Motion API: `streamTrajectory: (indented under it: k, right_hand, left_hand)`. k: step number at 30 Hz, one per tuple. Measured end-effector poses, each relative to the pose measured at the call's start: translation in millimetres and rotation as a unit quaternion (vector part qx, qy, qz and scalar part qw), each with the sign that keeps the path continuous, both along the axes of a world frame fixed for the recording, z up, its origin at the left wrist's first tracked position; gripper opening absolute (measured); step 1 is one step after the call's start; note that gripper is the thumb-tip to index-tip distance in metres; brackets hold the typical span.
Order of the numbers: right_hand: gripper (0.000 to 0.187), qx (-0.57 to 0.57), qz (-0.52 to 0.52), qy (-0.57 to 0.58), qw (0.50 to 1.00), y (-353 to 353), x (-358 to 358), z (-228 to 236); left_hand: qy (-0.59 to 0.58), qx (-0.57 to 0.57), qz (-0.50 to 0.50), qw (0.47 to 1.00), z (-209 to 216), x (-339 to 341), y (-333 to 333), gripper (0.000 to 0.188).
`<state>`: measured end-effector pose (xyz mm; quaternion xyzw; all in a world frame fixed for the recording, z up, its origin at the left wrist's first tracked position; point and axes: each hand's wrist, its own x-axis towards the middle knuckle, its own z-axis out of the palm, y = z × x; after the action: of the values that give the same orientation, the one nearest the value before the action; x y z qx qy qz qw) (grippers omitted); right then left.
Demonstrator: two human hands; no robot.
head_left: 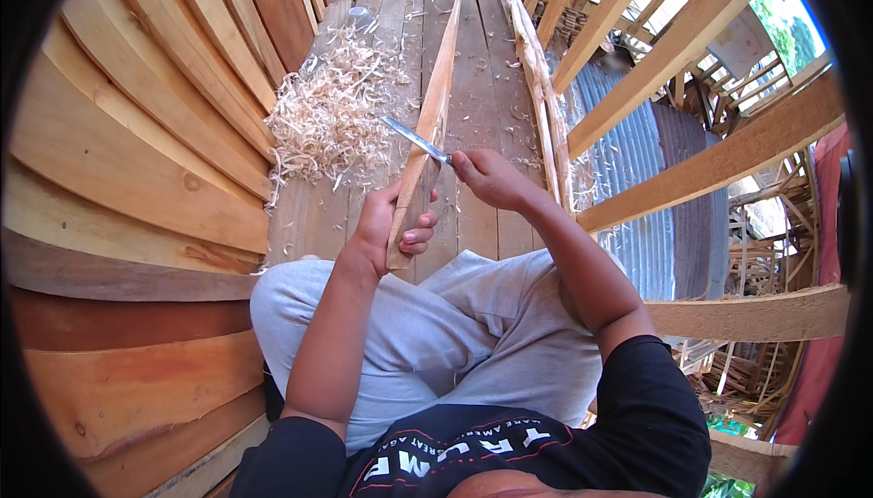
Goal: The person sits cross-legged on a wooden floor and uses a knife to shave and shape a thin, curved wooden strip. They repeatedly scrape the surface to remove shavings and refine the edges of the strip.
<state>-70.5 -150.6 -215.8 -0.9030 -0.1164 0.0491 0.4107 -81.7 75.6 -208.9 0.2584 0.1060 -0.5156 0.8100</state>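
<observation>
A black T-shirt, nearest the lens, fronts a seated person, below a tapered wooden stick held above the floor. Smooth, grained planks line up well to the stick's left; worn floorboards run beneath it. Soft grey trousers crease just below its butt, and a heap of curled, papery shavings lies to its left. The left hand wraps the squared butt, its grip curled around the wood; the right hand closes at the near end of a narrow grey blade, handle hidden, angled across the stick's middle. The step appears to be shaving; another stroke would call for a firm left grip and a shallow angle.
</observation>
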Motion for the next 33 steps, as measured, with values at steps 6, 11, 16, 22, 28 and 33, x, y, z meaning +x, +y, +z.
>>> streamTrajectory:
  k: [6, 11, 16, 22, 28, 33]
  right_hand:
    - [0.036, 0.041, 0.008, 0.024, 0.999, -12, 2, 16]
    - [0.029, -0.011, 0.017, -0.046, 0.999, -13, 6, 6]
    - [0.036, -0.055, 0.035, 0.038, 0.997, -11, 8, 0]
    - [0.060, -0.128, -0.087, 0.016, 0.988, 4, 4, 0]
    - [0.054, -0.173, -0.162, -0.055, 0.970, 31, -4, -18]
    - [0.053, -0.202, -0.136, -0.147, 0.959, 18, 6, -14]
  left_hand:
    - [-0.002, 0.004, -0.003, 1.000, 0, 4, 3, 0.040]
    - [0.012, -0.008, -0.019, 1.000, -7, 6, 5, 0.041]
    - [-0.010, 0.077, 0.007, 0.997, 7, 2, -1, 0.043]
    - [0.011, 0.023, 0.003, 1.000, 1, 2, 2, 0.040]
    - [0.018, 0.010, 0.003, 1.000, -5, 1, 6, 0.032]
    - [-0.012, 0.065, -0.007, 0.998, -4, -6, 0, 0.028]
